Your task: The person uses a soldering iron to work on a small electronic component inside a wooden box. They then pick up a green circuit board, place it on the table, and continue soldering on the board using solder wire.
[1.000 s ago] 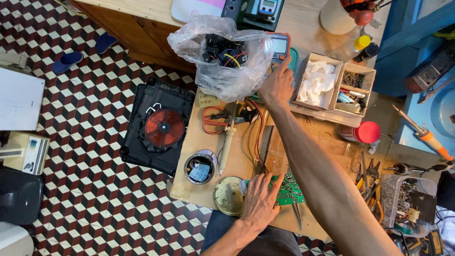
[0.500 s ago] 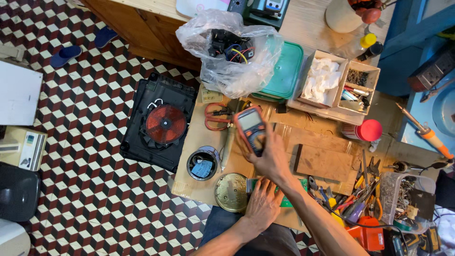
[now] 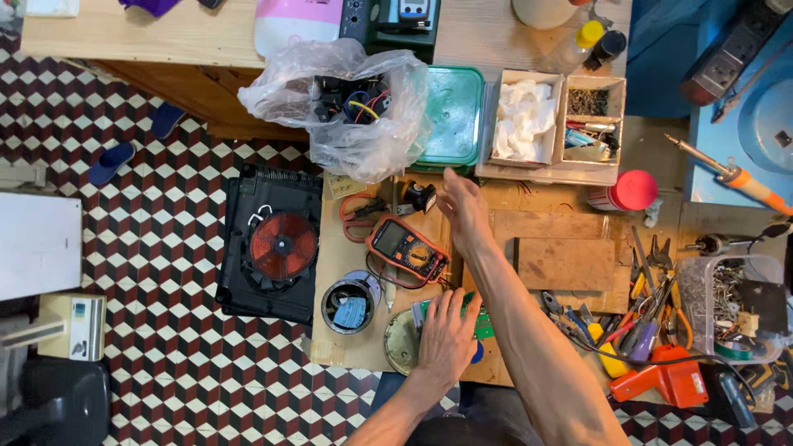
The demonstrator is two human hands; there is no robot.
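Head view: the multimeter (image 3: 409, 248) lies flat on the wooden bench (image 3: 553, 264), mid-bench, just left of the right hand (image 3: 462, 211), which hovers open, gripping nothing. The left hand (image 3: 446, 339) rests spread on a green circuit board (image 3: 483, 324) at the bench's near edge.

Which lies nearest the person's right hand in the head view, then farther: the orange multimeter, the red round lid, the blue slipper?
From the right hand:
1. Orange multimeter, just to its left.
2. Red round lid, to its right.
3. Blue slipper, far left on the floor.

Both hands (image 3: 450, 334) (image 3: 464, 211) open, outstretched
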